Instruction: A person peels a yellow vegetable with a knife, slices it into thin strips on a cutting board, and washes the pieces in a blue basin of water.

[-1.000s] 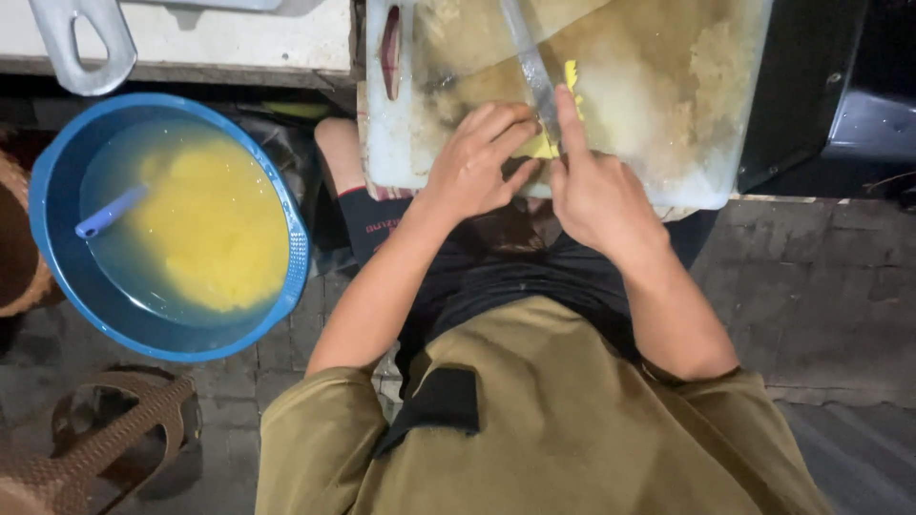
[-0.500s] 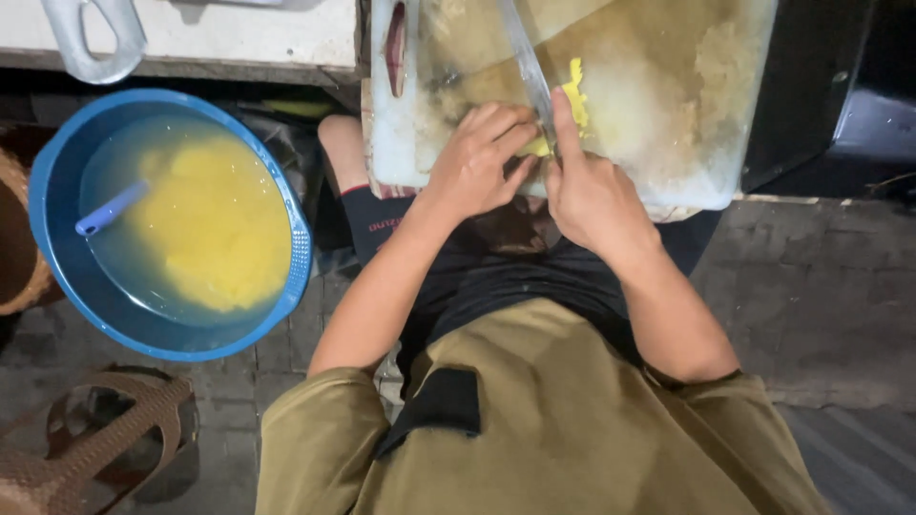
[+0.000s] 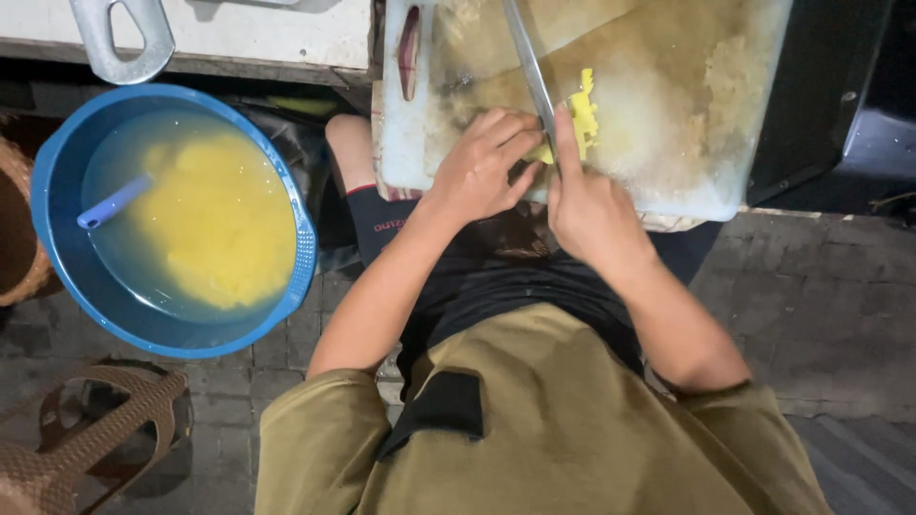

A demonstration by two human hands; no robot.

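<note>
Two hands work on a stained white board (image 3: 697, 143) at the top of the view. The right hand (image 3: 592, 205) is clenched around a knife (image 3: 530, 72), its forefinger stretched along the blade's back, the blade running up and away across the board. The left hand (image 3: 482, 167) curls its fingers down onto a yellow piece (image 3: 544, 153) just beside the blade, pinning it to the board. Yellow strips (image 3: 584, 113) lie on the board right of the blade. Left of the person, a blue basin (image 3: 57, 277) holds water, yellow cuttings and a blue handle (image 3: 113, 202).
</note>
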